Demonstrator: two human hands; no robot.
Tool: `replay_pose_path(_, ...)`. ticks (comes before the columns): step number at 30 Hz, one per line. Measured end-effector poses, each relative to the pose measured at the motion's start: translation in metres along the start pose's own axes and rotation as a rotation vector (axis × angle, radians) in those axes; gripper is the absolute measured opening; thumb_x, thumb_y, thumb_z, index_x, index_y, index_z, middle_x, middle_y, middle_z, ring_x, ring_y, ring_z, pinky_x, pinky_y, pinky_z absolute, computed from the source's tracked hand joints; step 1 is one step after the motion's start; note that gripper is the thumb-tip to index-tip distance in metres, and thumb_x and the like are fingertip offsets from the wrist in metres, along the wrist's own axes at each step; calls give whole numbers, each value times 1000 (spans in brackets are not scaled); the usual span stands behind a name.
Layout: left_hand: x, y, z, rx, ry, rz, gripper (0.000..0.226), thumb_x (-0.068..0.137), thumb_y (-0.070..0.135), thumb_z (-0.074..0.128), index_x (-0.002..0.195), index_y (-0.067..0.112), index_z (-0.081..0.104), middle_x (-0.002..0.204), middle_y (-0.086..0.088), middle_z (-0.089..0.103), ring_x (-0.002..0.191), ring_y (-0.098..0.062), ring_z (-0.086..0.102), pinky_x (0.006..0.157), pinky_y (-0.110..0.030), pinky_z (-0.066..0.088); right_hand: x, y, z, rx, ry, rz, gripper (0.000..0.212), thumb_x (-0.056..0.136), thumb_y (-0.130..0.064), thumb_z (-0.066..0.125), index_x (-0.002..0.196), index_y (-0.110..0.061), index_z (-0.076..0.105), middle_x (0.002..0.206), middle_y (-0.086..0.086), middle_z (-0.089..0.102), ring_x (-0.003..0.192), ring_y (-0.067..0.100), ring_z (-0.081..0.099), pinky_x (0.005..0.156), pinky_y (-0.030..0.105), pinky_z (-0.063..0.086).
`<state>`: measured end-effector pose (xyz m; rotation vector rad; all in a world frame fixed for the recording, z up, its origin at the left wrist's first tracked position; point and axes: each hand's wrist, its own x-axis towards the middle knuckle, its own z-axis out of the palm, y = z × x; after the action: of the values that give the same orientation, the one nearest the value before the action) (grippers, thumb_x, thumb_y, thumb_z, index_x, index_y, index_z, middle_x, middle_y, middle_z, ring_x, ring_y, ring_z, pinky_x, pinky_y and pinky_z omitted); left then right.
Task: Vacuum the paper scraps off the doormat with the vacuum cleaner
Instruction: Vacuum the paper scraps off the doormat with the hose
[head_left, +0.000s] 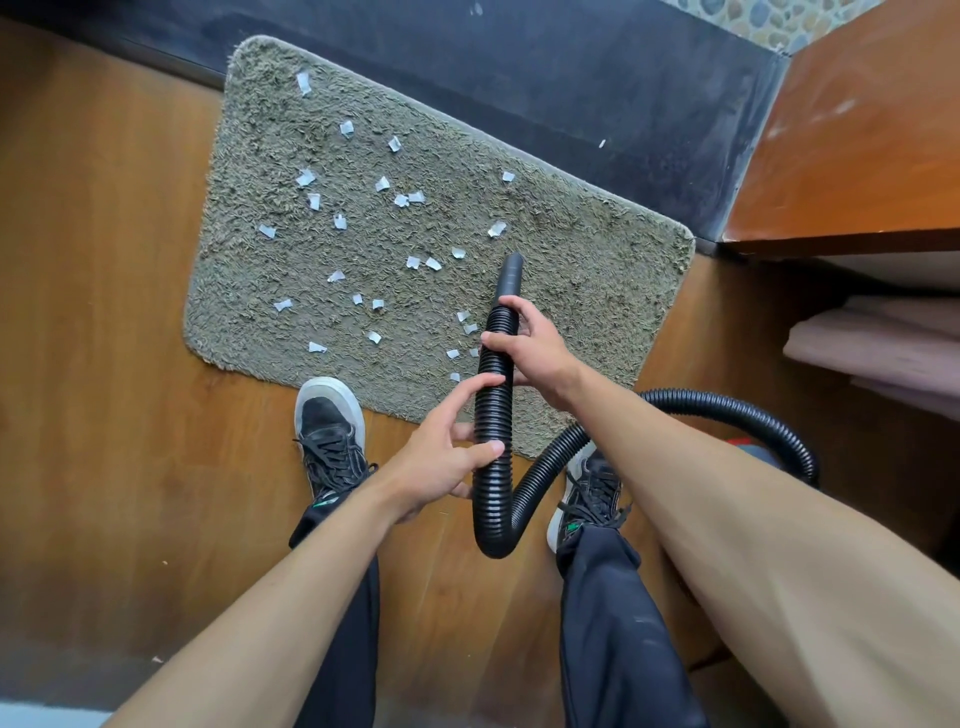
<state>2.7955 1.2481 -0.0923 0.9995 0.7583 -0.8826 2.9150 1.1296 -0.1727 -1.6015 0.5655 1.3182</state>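
Floor (104, 312): one doormat (571, 270); two hands (441, 462) (535, 348) grip one hose (493, 413).

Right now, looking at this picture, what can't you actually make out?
Head view:
- The vacuum cleaner: its body is almost wholly hidden behind the right forearm; only a red-grey sliver shows.
- The nozzle: its mouth faces away; whether it touches the doormat is unclear.
- The right hand: its fingers under the hose are hidden by it.
- The folded cloth: cut off by the right edge.
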Motion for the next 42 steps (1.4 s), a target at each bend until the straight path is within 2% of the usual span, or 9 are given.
replay_pose_path(7,6,9,-4,-11,-26,-2,63,94,1,58,132,49,44,97,-10,63,84,-17,64,61,-30,56,4,-8,-3,-10,7,0,59,90,-8,66,141,-26,41,115,11,61,87,21,68,75,43,60)
replay_pose_path(11,5,6,-6,-12,-25,0,63,94,3,59,131,51,44,98,-9,65,86,-18,64,63,-32,56,5,-10,1,-28,-9,-4,59,91,-7,64,141,-26,40,107,6,61,83,18,67,66,36,59)
replay_pose_path(16,5,4,-15,-27,9,9,63,95,2,59,132,51,43,98,-8,67,88,-18,65,62,-29,56,11,-19,10,-57,-38,-19,59,90,-6,65,140,-26,41,112,10,61,82,19,68,62,33,58)
replay_pose_path(20,11,7,-21,-33,30,26,63,95,1,58,132,51,44,95,-7,66,87,-20,63,70,-39,59,19,-27,16,-69,-29,-34,59,91,-5,64,141,-25,40,107,8,60,83,20,66,60,33,57)
replay_pose_path(24,17,13,-24,-37,39,43,62,95,1,57,132,50,44,98,-9,65,87,-20,63,64,-33,58,26,-34,17,-76,-17,-56,60,90,-3,63,140,-26,40,109,9,60,87,23,66,68,40,60)
replay_pose_path(27,22,20,-25,-21,40,49,62,95,1,57,132,49,44,98,-10,65,88,-21,64,64,-34,59,29,-41,14,-72,2,-70,59,89,-3,63,139,-26,40,112,12,59,89,25,66,72,43,60)
replay_pose_path(33,36,37,-30,-12,36,74,63,95,-1,56,134,46,44,94,-10,63,86,-21,64,64,-36,59,40,-59,11,-91,34,-112,58,90,-4,63,139,-25,41,111,9,58,84,20,66,56,29,58)
replay_pose_path(36,42,43,-35,0,36,79,63,95,-1,56,135,46,43,93,-11,61,87,-21,63,69,-42,61,45,-66,11,-91,39,-134,58,89,-4,63,139,-24,41,111,8,58,80,17,65,50,24,54)
replay_pose_path(42,41,40,-36,16,15,68,64,95,-1,57,135,48,44,93,-8,64,89,-19,64,68,-40,60,43,-60,7,-74,55,-148,56,90,-6,64,138,-24,42,110,9,58,82,19,65,54,28,57)
